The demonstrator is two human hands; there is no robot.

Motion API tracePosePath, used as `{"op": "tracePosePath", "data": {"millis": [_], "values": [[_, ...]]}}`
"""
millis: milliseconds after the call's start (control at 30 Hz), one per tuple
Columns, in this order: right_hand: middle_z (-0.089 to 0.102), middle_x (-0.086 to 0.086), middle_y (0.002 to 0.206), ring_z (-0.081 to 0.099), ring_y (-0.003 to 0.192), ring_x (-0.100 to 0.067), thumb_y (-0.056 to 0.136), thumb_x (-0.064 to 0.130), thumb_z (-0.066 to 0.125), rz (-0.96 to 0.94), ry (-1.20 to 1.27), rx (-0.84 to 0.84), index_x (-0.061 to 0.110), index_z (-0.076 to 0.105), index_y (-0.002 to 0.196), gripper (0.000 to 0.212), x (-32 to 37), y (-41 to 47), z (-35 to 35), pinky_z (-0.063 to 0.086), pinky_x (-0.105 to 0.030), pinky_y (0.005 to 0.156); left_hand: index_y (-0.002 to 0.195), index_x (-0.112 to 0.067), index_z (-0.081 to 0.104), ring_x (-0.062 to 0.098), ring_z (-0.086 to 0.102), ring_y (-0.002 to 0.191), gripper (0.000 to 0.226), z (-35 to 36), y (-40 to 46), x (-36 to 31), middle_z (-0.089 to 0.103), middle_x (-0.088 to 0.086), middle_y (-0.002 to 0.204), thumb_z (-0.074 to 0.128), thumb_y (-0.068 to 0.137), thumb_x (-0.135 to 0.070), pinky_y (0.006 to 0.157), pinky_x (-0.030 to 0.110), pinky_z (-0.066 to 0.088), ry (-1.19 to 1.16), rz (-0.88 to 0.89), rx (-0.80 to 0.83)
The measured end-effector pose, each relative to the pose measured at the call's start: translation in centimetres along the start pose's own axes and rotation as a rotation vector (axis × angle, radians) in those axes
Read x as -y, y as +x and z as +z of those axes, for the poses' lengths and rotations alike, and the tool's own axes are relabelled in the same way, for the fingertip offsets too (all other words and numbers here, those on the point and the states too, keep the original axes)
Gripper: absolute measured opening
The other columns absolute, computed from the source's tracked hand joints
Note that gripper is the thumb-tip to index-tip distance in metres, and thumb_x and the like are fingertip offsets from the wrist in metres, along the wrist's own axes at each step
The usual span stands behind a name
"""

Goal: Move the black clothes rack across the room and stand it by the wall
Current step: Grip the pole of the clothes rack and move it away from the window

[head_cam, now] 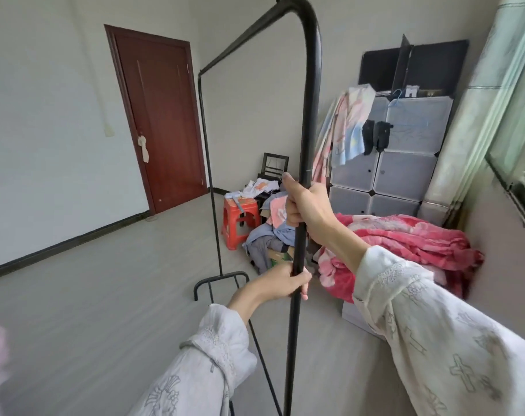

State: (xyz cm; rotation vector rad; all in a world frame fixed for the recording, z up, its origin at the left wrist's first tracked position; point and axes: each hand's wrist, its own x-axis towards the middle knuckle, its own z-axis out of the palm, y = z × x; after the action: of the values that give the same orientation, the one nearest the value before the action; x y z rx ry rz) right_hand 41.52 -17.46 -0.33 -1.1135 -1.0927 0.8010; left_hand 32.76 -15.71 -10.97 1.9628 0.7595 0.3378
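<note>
The black clothes rack is a bare metal frame with nothing hanging on it. Its near upright runs down the middle of the view, and its top bar slants away to a far upright in front of the door. Its far foot rests on the grey floor. My right hand grips the near upright at mid height. Just below it, my left hand is closed around the same pole. Both arms wear white patterned sleeves.
A brown door is shut in the far wall. A red stool, a pile of clothes and a pink blanket crowd the right side, in front of a grey cube wardrobe. A window lines the right wall. Bare floor stretches on the left.
</note>
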Motion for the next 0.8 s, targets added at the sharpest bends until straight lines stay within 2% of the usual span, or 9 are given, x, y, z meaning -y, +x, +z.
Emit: {"op": "tracePosePath", "data": {"millis": [67,100,267,367,467,567,633,733,800], "values": [[0.027,0.008,0.032,0.021,0.034,-0.013,0.092,0.031,0.051,0.023,-0.014,0.080,0.020,0.024,0.049,0.052,-0.2,0.7,1.9,0.021,-0.020,0.042,0.057,-0.017,0.052,0.017,0.064,0.070,0.039,-1.5,-0.5,1.3,0.060,0.002,0.064,0.043,0.094,-0.024,0.068,0.021,0.049,0.000,0.009,-0.081],[0.028,0.008,0.032,0.022,0.034,-0.013,0.092,0.031,0.051,0.029,-0.018,0.102,0.019,0.024,0.049,0.052,-0.3,1.0,2.5,0.021,-0.021,0.043,0.055,-0.017,0.052,0.014,0.064,0.066,0.041,-1.9,-0.6,1.8,0.060,0.002,0.063,0.043,0.094,-0.025,0.064,0.020,0.046,0.004,0.003,-0.106],[0.027,0.012,0.032,0.023,0.032,-0.009,0.093,0.032,0.050,0.025,-0.008,0.258,0.021,0.024,0.052,0.050,-1.2,3.0,8.0,0.025,-0.018,0.037,0.048,-0.017,0.051,0.015,0.060,0.059,0.047,-5.6,-2.4,4.8,0.058,0.002,0.056,0.044,0.094,-0.026,0.078,0.029,0.046,-0.038,-0.051,-0.300],[0.027,0.012,0.034,0.022,0.034,-0.010,0.092,0.035,0.051,0.009,-0.007,0.336,0.022,0.025,0.053,0.049,-2.0,4.2,11.3,0.027,-0.018,0.037,0.047,-0.017,0.049,0.016,0.058,0.057,0.047,-7.7,-3.5,6.4,0.057,0.003,0.054,0.045,0.093,-0.028,0.079,0.031,0.045,-0.074,-0.095,-0.421],[0.032,0.010,0.032,0.030,0.036,-0.011,0.089,0.042,0.052,-0.033,-0.057,0.385,0.023,0.030,0.047,0.051,-2.6,5.5,14.1,0.036,-0.023,0.045,0.046,-0.016,0.049,0.018,0.058,0.059,0.048,-10.1,-4.3,7.9,0.056,0.004,0.053,0.046,0.092,-0.029,0.084,0.036,0.047,-0.073,-0.128,-0.500],[0.037,0.010,0.035,0.036,0.042,-0.015,0.089,0.042,0.053,-0.064,-0.080,0.454,0.022,0.037,0.045,0.051,-3.2,6.7,16.9,0.038,-0.028,0.056,0.045,-0.015,0.049,0.015,0.056,0.057,0.048,-12.4,-5.1,9.5,0.056,0.002,0.049,0.046,0.091,-0.028,0.088,0.038,0.047,-0.084,-0.156,-0.572],[0.044,0.007,0.040,0.043,0.044,-0.014,0.090,0.042,0.052,-0.093,-0.101,0.510,0.019,0.041,0.046,0.050,-3.7,7.6,19.5,0.043,-0.028,0.060,0.046,-0.016,0.048,0.014,0.054,0.053,0.045,-14.7,-5.8,11.1,0.054,0.000,0.046,0.047,0.090,-0.027,0.083,0.036,0.049,-0.114,-0.190,-0.610],[0.056,0.004,0.042,0.054,0.043,-0.006,0.091,0.039,0.052,-0.111,-0.131,0.602,0.012,0.052,0.049,0.050,-3.8,8.7,22.9,0.050,-0.014,0.057,0.043,-0.020,0.040,0.011,0.050,0.043,0.043,-17.9,-6.7,12.9,0.049,-0.005,0.038,0.047,0.086,-0.025,0.067,0.027,0.048,-0.126,-0.232,-0.619],[0.059,-0.002,0.049,0.058,0.046,-0.009,0.090,0.037,0.054,-0.069,-0.097,0.662,0.011,0.054,0.053,0.045,-3.9,9.4,25.1,0.052,-0.017,0.058,0.044,-0.021,0.036,0.012,0.045,0.039,0.041,-20.0,-7.2,14.1,0.043,-0.006,0.034,0.047,0.084,-0.022,0.057,0.023,0.046,-0.150,-0.261,-0.644]]}}
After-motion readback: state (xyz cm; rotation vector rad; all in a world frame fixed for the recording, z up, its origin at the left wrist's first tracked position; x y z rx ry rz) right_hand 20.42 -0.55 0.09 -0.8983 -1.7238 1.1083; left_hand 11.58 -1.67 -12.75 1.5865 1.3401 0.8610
